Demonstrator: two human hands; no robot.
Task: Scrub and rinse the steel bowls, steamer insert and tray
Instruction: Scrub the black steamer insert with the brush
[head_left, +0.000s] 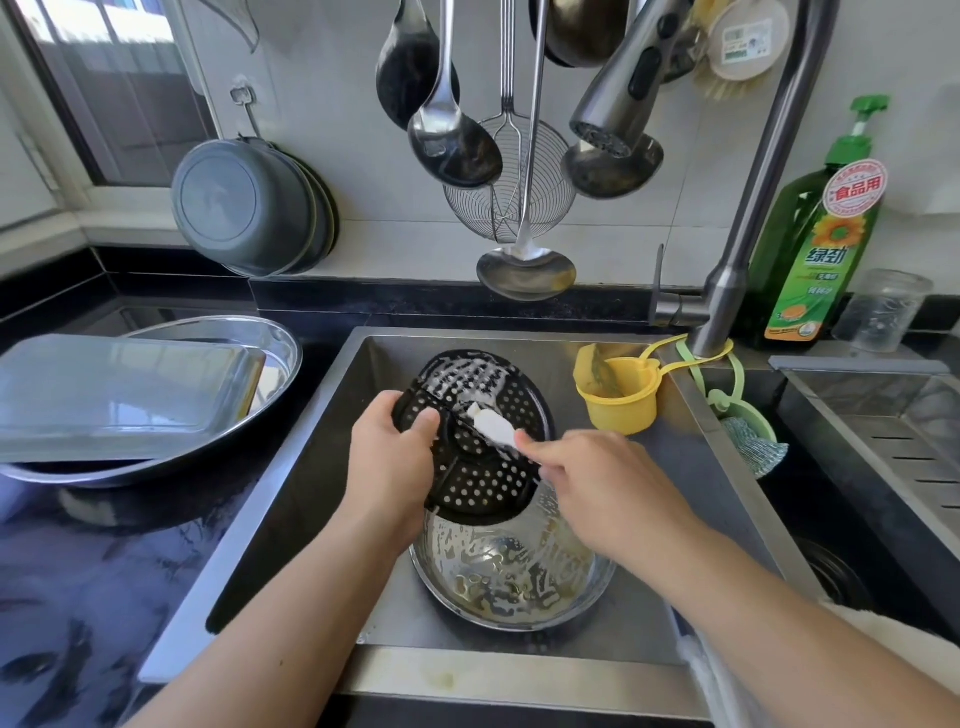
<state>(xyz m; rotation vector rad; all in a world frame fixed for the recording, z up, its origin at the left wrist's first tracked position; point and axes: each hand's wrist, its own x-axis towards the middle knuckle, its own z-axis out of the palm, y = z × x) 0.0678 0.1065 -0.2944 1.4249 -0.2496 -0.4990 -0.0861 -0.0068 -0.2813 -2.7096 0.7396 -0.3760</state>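
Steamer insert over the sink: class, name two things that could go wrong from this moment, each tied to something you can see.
1. The left hand grips the soapy steamer insert only at its edge while the right hand scrubs with the brush; it may slip onto the steel bowl below.
2. The tray lies tilted across a bowl's rim on the counter and might slide if nudged.

The steamer insert (470, 441) looks matt black, pierced with round holes and streaked with white foam. The bowl (511, 571) under it is shiny steel smeared with suds. The tray (119, 395) is brushed, dull steel, lying in a polished steel basin (208, 332). The table (104, 571) is glossy black stone. The sink (332, 467) is satin metal.
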